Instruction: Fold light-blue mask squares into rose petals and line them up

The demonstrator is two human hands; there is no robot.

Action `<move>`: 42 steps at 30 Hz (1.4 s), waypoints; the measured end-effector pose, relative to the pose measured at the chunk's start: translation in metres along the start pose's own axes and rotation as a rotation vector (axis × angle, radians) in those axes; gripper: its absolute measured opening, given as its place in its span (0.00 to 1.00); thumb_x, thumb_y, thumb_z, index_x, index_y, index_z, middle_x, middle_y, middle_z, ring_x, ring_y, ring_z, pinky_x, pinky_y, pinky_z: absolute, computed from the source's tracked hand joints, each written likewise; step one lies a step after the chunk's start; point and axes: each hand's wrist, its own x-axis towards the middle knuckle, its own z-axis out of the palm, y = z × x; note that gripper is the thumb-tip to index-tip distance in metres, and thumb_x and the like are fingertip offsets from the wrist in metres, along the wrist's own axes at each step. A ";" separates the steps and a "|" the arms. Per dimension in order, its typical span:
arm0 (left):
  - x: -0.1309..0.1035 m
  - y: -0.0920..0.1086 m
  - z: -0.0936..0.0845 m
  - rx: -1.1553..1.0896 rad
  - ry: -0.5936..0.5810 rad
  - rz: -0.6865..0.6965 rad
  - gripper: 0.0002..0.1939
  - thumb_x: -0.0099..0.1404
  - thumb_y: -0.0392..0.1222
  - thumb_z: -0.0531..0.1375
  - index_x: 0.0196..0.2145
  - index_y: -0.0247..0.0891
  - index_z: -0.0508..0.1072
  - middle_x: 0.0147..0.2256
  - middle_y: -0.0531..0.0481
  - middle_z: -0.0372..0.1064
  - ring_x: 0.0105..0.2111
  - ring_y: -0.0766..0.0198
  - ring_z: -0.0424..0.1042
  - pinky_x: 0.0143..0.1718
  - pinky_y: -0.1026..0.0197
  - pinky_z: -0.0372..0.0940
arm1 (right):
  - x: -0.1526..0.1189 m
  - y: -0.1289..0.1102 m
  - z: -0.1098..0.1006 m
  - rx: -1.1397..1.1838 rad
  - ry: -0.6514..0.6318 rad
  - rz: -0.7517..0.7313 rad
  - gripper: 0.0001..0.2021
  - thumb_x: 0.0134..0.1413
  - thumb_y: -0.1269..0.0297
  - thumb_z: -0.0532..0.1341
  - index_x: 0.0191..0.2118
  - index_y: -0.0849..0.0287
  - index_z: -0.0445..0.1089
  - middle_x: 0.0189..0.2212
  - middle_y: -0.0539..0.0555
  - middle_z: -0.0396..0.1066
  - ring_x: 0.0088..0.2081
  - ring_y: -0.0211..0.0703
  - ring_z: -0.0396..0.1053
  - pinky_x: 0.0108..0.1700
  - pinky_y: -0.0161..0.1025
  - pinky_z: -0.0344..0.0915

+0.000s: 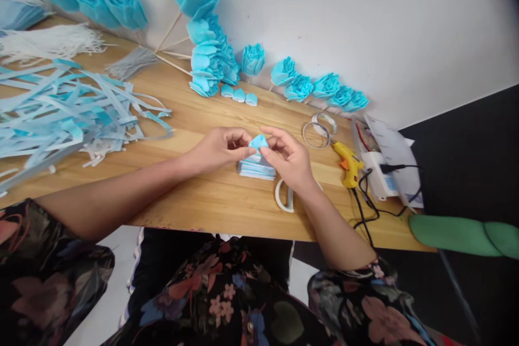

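Between my two hands is a small light-blue petal piece (258, 142) that comes to a folded point at its top. My left hand (225, 147) pinches its left side with thumb and fingers. On the other side my right hand (287, 154) grips it, thumb low and fingers curled behind. Right beneath lies a stack of pale blue and white cut pieces (256, 170) on the wooden table. White-handled scissors (284, 197) rest by the right wrist, partly hidden under the forearm. Three small shaped blue petals (239, 95) sit in a row farther back.
Blue flowers (298, 86) on sticks line the wall. Cut strips (68, 113) heap at the left, near white cords (52, 43) and grey wires (132, 62). To the right are tape rolls (324, 125), a yellow glue gun (347, 163) with its cord and a white power strip (380, 175).
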 end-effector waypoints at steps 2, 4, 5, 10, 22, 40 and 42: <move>0.001 0.000 -0.001 -0.009 0.019 -0.003 0.13 0.58 0.47 0.65 0.30 0.34 0.72 0.28 0.51 0.72 0.28 0.68 0.69 0.32 0.64 0.65 | 0.003 0.002 -0.004 -0.037 0.031 -0.003 0.17 0.57 0.60 0.64 0.52 0.52 0.72 0.29 0.47 0.72 0.30 0.37 0.69 0.36 0.38 0.68; 0.002 0.000 -0.003 -0.021 0.048 -0.002 0.13 0.58 0.47 0.65 0.30 0.34 0.71 0.27 0.52 0.71 0.27 0.68 0.69 0.31 0.65 0.64 | 0.007 0.004 -0.015 -0.089 0.148 -0.017 0.14 0.58 0.60 0.63 0.50 0.52 0.74 0.30 0.49 0.74 0.31 0.38 0.70 0.35 0.38 0.67; 0.002 0.000 -0.004 -0.029 0.063 0.003 0.13 0.58 0.47 0.66 0.29 0.34 0.71 0.26 0.52 0.71 0.26 0.69 0.69 0.31 0.65 0.64 | 0.009 0.004 -0.022 -0.123 0.224 -0.030 0.13 0.59 0.61 0.62 0.49 0.52 0.74 0.30 0.49 0.75 0.32 0.39 0.71 0.35 0.38 0.68; 0.004 0.000 -0.006 -0.093 0.099 -0.009 0.15 0.57 0.48 0.67 0.30 0.35 0.69 0.25 0.52 0.71 0.26 0.67 0.71 0.28 0.66 0.65 | 0.006 -0.003 -0.062 -0.311 0.306 -0.022 0.12 0.58 0.63 0.60 0.46 0.55 0.75 0.31 0.50 0.76 0.32 0.39 0.72 0.36 0.39 0.69; 0.001 -0.003 -0.004 -0.118 0.077 -0.056 0.16 0.59 0.49 0.67 0.32 0.34 0.69 0.26 0.49 0.75 0.27 0.65 0.75 0.27 0.65 0.66 | -0.016 0.014 -0.043 -1.083 -0.012 -0.110 0.08 0.62 0.66 0.58 0.38 0.59 0.74 0.38 0.59 0.75 0.42 0.50 0.71 0.41 0.43 0.63; 0.001 -0.001 -0.005 -0.060 0.021 -0.054 0.15 0.62 0.51 0.63 0.32 0.33 0.74 0.29 0.47 0.76 0.24 0.71 0.68 0.27 0.67 0.65 | -0.001 0.029 -0.043 -0.082 0.389 0.151 0.11 0.56 0.54 0.62 0.34 0.57 0.70 0.27 0.50 0.74 0.26 0.34 0.69 0.25 0.32 0.64; 0.001 0.002 -0.004 -0.066 0.002 -0.067 0.15 0.62 0.50 0.63 0.32 0.33 0.74 0.29 0.48 0.76 0.24 0.71 0.68 0.27 0.67 0.65 | 0.000 0.013 -0.040 -0.158 0.364 0.032 0.11 0.60 0.54 0.60 0.35 0.56 0.71 0.30 0.50 0.75 0.30 0.36 0.71 0.30 0.35 0.68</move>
